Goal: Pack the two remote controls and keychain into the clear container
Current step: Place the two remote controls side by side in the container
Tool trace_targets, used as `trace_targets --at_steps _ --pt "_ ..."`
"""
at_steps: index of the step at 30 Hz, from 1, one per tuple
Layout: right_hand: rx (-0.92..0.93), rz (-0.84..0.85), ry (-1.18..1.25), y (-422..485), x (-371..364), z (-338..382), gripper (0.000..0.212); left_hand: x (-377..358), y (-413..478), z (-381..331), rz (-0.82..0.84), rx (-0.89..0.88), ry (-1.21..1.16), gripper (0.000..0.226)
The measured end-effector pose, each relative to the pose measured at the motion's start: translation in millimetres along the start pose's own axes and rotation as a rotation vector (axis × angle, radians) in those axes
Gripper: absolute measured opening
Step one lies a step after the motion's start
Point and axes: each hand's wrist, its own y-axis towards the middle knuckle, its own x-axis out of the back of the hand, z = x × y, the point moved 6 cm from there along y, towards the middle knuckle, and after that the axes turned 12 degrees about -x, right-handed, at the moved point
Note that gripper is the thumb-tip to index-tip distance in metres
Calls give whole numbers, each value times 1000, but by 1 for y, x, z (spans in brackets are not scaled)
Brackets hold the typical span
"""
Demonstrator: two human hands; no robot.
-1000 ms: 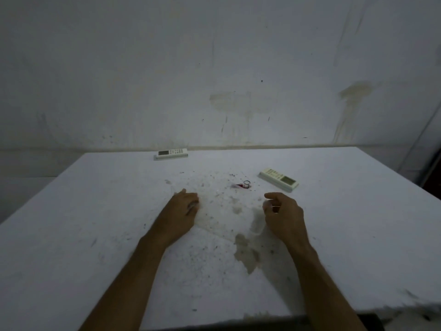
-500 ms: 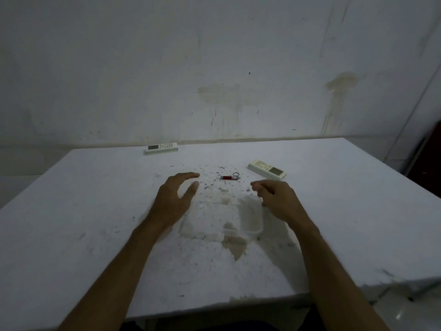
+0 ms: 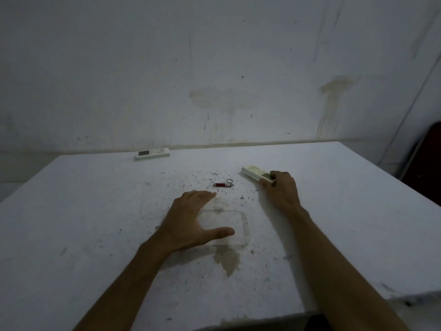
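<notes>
We are reaching both bare forearms forward from the bottom of the view, the left one angling in toward the middle and the right one running up the right side. Our left hand (image 3: 191, 219) is spreading wide, palm down, with the thumb stretching out to the right and the fingers pointing ahead. Our right hand (image 3: 280, 189) is lying farther forward, its fingers curling downward, knuckles up.

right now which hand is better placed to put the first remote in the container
Right. The right hand already has its fingers on the near end of the cream remote. The left hand is spread open over the clear container, steadying it.
</notes>
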Motion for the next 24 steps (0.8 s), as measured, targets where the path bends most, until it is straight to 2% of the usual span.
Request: trace_targets --at_steps 4,6,9,12,14,19,24 --pt "131 133 300 -24 21 24 56 22 -5 3 -284 53 -218 80" --pt "245 262 406 -47 32 47 59 31 -6 5 -384 105 -345 78" --pt "367 377 442 -79 39 77 60 45 -2 2 -490 113 -601 81" --pt "418 453 486 -106 38 96 60 50 -2 2 -557 146 -1011 47" --pt "404 477 540 -116 34 100 59 52 -3 5 -596 189 -1152 30" --pt "265 427 699 -123 25 96 64 50 -9 8 -633 230 -1206 17" --pt "-8 428 910 -125 12 78 59 57 -20 -7 -584 137 -1015 33"
